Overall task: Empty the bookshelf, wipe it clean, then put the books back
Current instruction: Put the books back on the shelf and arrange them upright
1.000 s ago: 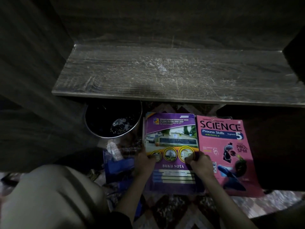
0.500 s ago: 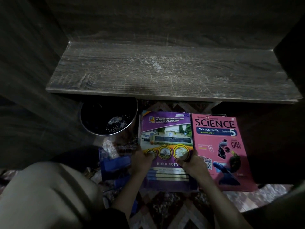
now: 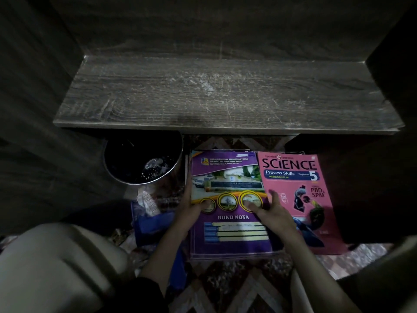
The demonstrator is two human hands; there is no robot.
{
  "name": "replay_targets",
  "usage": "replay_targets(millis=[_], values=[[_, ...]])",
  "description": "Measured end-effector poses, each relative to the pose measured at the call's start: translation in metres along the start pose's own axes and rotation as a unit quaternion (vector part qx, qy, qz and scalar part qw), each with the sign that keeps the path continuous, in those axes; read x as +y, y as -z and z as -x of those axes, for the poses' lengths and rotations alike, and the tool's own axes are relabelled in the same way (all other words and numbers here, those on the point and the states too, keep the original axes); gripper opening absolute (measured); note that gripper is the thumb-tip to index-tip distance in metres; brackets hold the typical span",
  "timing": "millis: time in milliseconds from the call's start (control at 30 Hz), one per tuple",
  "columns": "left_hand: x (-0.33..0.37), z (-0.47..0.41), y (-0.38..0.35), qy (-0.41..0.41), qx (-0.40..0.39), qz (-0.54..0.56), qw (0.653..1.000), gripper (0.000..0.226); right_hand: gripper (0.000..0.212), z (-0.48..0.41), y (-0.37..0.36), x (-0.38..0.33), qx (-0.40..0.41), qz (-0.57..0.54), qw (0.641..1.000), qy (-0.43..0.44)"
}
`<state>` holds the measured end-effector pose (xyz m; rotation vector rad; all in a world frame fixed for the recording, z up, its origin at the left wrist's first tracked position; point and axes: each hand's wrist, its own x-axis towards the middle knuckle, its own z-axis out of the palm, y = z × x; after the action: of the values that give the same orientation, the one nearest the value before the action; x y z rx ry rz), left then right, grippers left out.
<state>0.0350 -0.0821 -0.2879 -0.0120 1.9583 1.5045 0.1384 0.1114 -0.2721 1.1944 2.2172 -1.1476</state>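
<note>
The purple notebooks (image 3: 230,177) lie stacked on the rug, just below the front edge of the bare shelf (image 3: 225,93). To lift them well, I'd hook both hands under the stack's sides and raise it level, so nothing slides. The left hand (image 3: 191,208) clasps the stack's edge, thumb on the cover. The right hand (image 3: 270,213) lies spread, holding nothing, thumb pressing the cover.

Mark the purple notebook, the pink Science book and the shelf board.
purple notebook (image 3: 228,177): head view, on the photo on its cover.
pink Science book (image 3: 290,164): head view, on the printed title.
shelf board (image 3: 225,93): head view, on its bare, scratched top.
</note>
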Motion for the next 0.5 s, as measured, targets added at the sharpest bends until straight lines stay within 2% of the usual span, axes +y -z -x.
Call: replay_targets(millis=[67, 167, 300, 433, 500], values=[[0.008, -0.001, 0.002, 0.031, -0.011, 0.030, 0.999, 0.076, 0.092, 0.001, 0.010, -0.004, -0.043, -0.063, 0.996, 0.045], [0.025, -0.003, 0.005, 0.088, -0.044, 0.011, 0.995, 0.060, 0.090, 0.004, 0.024, -0.015, -0.132, -0.050, 0.988, 0.061], [0.058, 0.008, 0.013, 0.115, -0.027, -0.004, 0.993, 0.057, 0.099, 0.024, 0.046, -0.034, -0.213, -0.041, 0.975, 0.056], [0.085, 0.046, 0.031, 0.144, -0.064, -0.018, 0.987, 0.058, 0.123, 0.064, 0.066, -0.051, -0.268, 0.051, 0.959, 0.082], [0.097, 0.079, 0.042, 0.152, -0.076, -0.015, 0.985, 0.063, 0.115, 0.089, 0.073, -0.056, -0.272, 0.081, 0.953, 0.102]])
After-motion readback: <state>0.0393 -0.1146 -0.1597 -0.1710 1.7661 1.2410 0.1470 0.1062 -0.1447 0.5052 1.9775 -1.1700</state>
